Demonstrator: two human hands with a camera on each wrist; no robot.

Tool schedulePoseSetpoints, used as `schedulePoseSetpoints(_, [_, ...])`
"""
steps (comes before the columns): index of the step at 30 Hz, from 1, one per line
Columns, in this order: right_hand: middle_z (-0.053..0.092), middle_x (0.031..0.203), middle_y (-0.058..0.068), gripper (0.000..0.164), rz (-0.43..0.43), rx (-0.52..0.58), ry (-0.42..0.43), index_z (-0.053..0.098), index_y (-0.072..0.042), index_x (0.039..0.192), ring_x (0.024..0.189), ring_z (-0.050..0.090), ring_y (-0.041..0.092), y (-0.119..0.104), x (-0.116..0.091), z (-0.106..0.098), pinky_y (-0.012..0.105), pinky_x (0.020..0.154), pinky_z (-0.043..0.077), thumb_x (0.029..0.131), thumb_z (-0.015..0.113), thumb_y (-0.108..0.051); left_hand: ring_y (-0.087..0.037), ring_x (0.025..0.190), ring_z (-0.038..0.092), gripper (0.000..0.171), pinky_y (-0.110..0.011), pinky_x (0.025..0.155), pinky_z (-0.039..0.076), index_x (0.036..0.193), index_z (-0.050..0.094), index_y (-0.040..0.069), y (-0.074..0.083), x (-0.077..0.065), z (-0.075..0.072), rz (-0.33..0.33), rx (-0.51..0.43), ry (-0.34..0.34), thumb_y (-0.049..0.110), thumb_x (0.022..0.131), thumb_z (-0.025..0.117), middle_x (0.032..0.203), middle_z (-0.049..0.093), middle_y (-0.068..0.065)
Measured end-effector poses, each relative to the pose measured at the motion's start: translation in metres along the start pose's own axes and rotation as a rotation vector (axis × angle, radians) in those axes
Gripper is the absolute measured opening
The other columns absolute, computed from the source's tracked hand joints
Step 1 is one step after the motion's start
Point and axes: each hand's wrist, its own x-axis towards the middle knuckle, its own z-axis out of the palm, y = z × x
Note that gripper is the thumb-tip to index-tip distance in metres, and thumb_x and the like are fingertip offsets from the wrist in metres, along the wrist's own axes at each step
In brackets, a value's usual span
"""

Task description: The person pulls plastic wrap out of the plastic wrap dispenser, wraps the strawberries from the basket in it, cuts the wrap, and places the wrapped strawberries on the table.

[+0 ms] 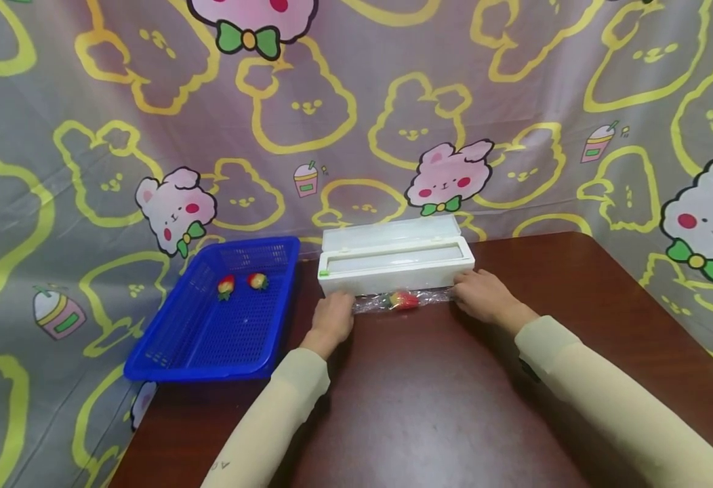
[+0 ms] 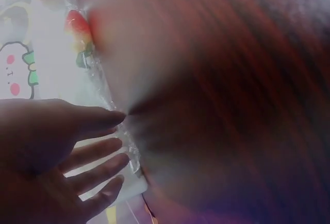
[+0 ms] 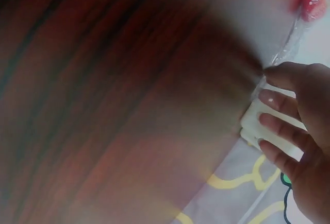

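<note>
A strawberry [image 1: 404, 299] lies on the table wrapped in a narrow, crumpled strip of clear plastic wrap [image 1: 369, 303]. The strip runs along the front of a white cling film box [image 1: 396, 278] whose lid stands raised. My left hand [image 1: 334, 315] pinches the strip's left end, its thumb on the near side and fingertips along the far side. At the opposite end, my right hand [image 1: 484, 295] pinches the wrap between thumb and fingers. In the left wrist view, the strawberry [image 2: 79, 31] shows its green leaves toward my left hand [image 2: 56, 157].
To the left stands a blue plastic basket [image 1: 265, 359] with two more strawberries [image 1: 226, 287] in it. The brown table [image 1: 430, 400] ends at a patterned curtain [image 1: 362, 129] behind the box, and the curtain also hangs along both sides.
</note>
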Motion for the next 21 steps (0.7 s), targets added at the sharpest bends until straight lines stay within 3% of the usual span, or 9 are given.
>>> schedulePoseSetpoints(6, [0.056,0.078,0.002,0.022,-0.038,-0.029,0.042,0.065,-0.017,0.067,0.084,0.059,0.029,-0.001,-0.007,0.003,0.045,0.064,0.046,0.083,0.075,-0.008,-0.032,0.083,0.072,0.014,-0.047,0.069,0.058,0.079,0.074,0.008,-0.001,-0.005,-0.001,0.007,-0.021,0.000,0.000,0.088,0.068,0.086,0.073,-0.011])
schedulePoseSetpoints(13, [0.061,0.082,0.003,0.015,-0.092,-0.045,0.057,0.070,-0.016,0.070,0.087,0.060,0.029,-0.012,-0.027,-0.004,0.045,0.067,0.047,0.082,0.077,-0.009,-0.027,0.066,0.067,0.026,-0.043,0.056,0.053,0.066,0.064,0.011,-0.004,-0.023,-0.004,0.055,-0.096,0.001,-0.002,0.087,0.068,0.074,0.070,-0.009])
schedulePoseSetpoints(21, [0.060,0.079,-0.003,0.016,-0.142,-0.047,0.075,0.070,-0.019,0.070,0.080,0.057,0.023,-0.028,-0.052,-0.014,0.038,0.064,0.044,0.079,0.081,-0.011,-0.019,0.056,0.055,0.031,-0.038,0.050,0.046,0.062,0.057,0.014,-0.003,-0.047,-0.012,0.108,-0.158,-0.002,-0.002,0.084,0.071,0.064,0.062,-0.003])
